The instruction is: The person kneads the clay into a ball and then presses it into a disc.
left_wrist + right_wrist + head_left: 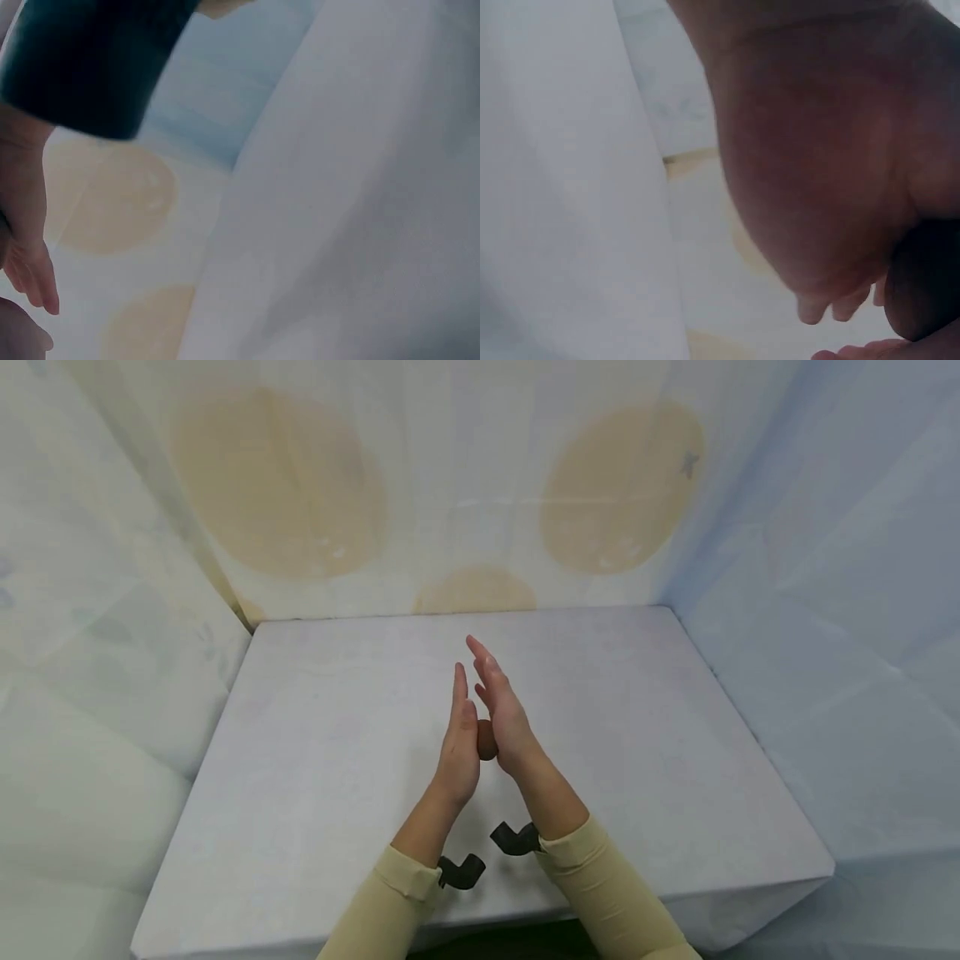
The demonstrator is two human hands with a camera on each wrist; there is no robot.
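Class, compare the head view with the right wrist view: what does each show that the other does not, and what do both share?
Only the head view shows both hands whole: the left hand and right hand face palm to palm with straight fingers, above a white table, with beige sleeves and a black wrist mount. Only the right wrist view shows the palm close up, filling the frame. Both show the small brown object pressed between the palms, and the pale backdrop with tan patches.

white cloth-covered table (pixel 315 760), bare top
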